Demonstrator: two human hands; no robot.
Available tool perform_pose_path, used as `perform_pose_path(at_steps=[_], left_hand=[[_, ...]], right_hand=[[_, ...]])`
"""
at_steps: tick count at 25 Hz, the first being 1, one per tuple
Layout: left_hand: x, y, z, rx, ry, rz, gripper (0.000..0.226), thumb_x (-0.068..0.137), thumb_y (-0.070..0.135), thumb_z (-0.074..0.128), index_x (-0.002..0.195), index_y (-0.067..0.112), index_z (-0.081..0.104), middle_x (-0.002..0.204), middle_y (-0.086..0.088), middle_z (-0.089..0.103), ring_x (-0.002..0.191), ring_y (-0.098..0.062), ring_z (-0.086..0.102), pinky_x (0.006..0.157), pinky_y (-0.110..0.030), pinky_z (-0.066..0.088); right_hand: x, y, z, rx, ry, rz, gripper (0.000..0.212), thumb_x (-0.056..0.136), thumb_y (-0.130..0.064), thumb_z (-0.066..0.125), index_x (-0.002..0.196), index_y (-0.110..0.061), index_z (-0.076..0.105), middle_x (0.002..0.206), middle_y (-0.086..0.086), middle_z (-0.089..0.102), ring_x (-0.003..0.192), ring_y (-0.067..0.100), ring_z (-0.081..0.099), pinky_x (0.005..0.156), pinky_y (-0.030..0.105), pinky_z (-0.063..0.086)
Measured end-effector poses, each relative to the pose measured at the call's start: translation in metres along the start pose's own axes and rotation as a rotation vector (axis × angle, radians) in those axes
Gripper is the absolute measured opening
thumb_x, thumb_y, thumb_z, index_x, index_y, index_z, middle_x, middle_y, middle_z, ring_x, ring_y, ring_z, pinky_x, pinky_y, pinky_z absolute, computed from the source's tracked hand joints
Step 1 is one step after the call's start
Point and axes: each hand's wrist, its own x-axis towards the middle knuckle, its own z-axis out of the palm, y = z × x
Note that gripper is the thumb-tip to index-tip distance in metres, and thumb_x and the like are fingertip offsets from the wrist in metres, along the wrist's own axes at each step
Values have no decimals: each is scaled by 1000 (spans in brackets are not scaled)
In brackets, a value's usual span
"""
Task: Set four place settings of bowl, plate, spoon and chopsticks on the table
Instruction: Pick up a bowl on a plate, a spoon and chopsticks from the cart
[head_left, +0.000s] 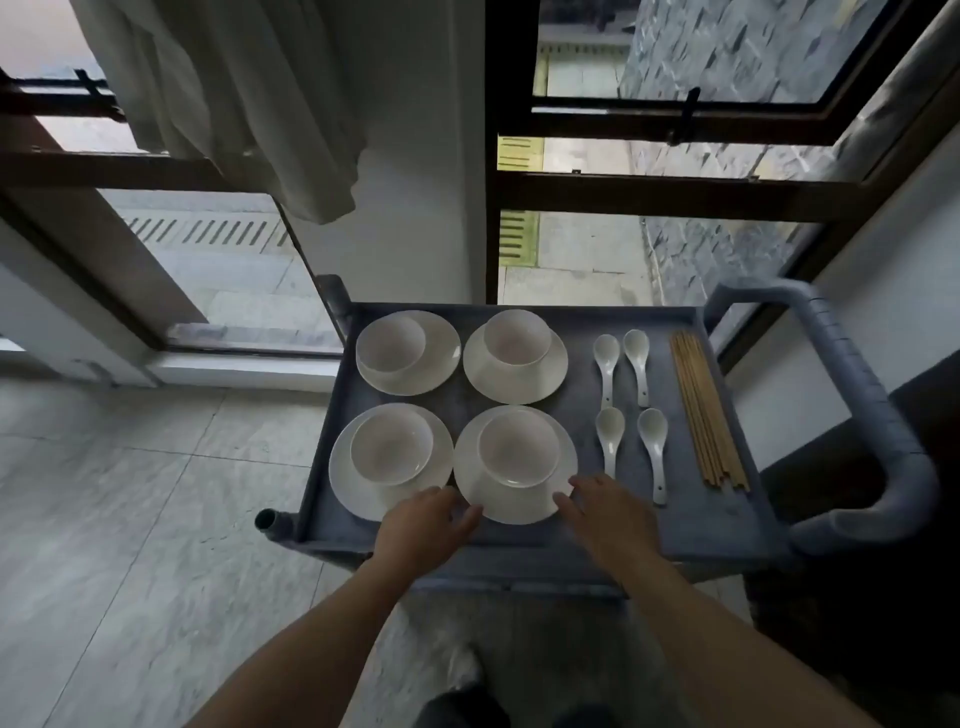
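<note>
Cart: a grey-blue plastic service cart (691, 525) with a raised rim and a thick tubular handle (878, 415) on its right side; it stands on a pale marbled tile floor (130, 493) before dark-framed windows (675, 182).
Plates and bowls: four round white ceramic plates in a two-by-two block on the left of the cart top, each bearing one white ceramic bowl; near-right plate (472, 467) with its bowl (518, 450), near-left plate (345, 478) with bowl (390, 448), far-left plate (441, 358) with bowl (390, 345), far-right plate (550, 374) with bowl (517, 336).
Spoons: four white ceramic soup spoons (607, 366) in two rows right of the plates, bowls facing up, handles toward the viewer.
Chopsticks: a bundle of light brown wooden chopsticks (706, 410) lying lengthwise just beside the cart's right rim.
Left hand: the left hand (426, 525), fingers extended, tips at the near-left edge of the near-right plate; clasping nothing.
Right hand: the right hand (605, 512), fingers extended, tips touching that plate's near-right edge; not yet gripping.
Curtain: a white fabric curtain (234, 93) hangs at upper left.
</note>
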Motion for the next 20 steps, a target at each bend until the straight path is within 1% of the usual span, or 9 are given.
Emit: perform_pose_path(at_steps=[2, 4, 7, 9, 11, 12, 15, 18, 20], left_hand=[[8, 2, 7, -55, -16, -58, 45, 90, 60, 42, 97, 25, 69, 92, 6, 71, 83, -14, 65, 73, -33, 53], [10, 6, 14, -101, -19, -131, 41, 93, 52, 48, 92, 17, 69, 88, 0, 72, 80, -17, 66, 73, -34, 54], [20, 13, 25, -196, 33, -256, 38, 93, 46, 54, 89, 11, 68, 85, -4, 72, 81, -22, 67, 72, -33, 51], [26, 19, 28, -252, 57, -349, 34, 91, 42, 58, 86, 10, 68, 81, -5, 72, 78, -22, 66, 70, -32, 50], [32, 25, 29, -294, 101, -423, 30, 90, 38, 61, 84, 10, 68, 78, -3, 70, 75, -20, 64, 68, -30, 45], [33, 28, 28, -306, 118, -453, 28, 89, 37, 63, 83, 10, 66, 76, -2, 68, 73, -19, 62, 67, -29, 42], [37, 30, 32, -341, 122, -504, 23, 87, 33, 65, 79, 13, 59, 71, 2, 61, 68, -16, 56, 66, -27, 36], [40, 32, 35, -421, 133, -551, 23, 84, 30, 69, 84, 9, 61, 74, -2, 68, 75, -21, 64, 66, -29, 41], [41, 33, 36, -506, 144, -581, 22, 83, 28, 71, 86, 10, 60, 76, -4, 70, 77, -22, 65, 67, -30, 44]], right_hand=[[13, 8, 0, 34, -6, 39, 37, 98, -47, 43, 119, -21, 59, 118, 1, 61, 101, 23, 61, 80, 36, 50], [23, 17, 2, 46, -55, 63, 33, 98, -44, 45, 117, -21, 57, 114, 3, 60, 98, 24, 61, 76, 36, 49], [41, 23, 4, 134, -115, 47, 27, 96, -40, 49, 114, -22, 57, 105, 3, 61, 94, 24, 61, 78, 39, 52], [52, 24, 4, 230, -140, 52, 23, 94, -35, 54, 112, -22, 59, 102, 3, 65, 93, 24, 62, 77, 38, 51], [64, 25, 4, 303, -172, 70, 27, 91, -33, 60, 115, -23, 57, 104, 4, 66, 94, 25, 62, 73, 36, 48], [69, 25, 5, 337, -193, 85, 32, 88, -32, 62, 118, -23, 56, 106, 5, 66, 96, 26, 62, 74, 37, 49], [79, 24, 12, 441, -251, 137, 51, 84, -22, 69, 129, -21, 46, 117, 10, 63, 105, 30, 60, 86, 45, 53], [81, 24, 17, 458, -238, 151, 54, 82, -16, 70, 128, -19, 42, 117, 12, 62, 104, 31, 60, 84, 43, 53], [81, 27, 16, 504, -234, 158, 53, 81, -12, 70, 126, -17, 42, 116, 12, 62, 103, 31, 59, 78, 37, 50]])
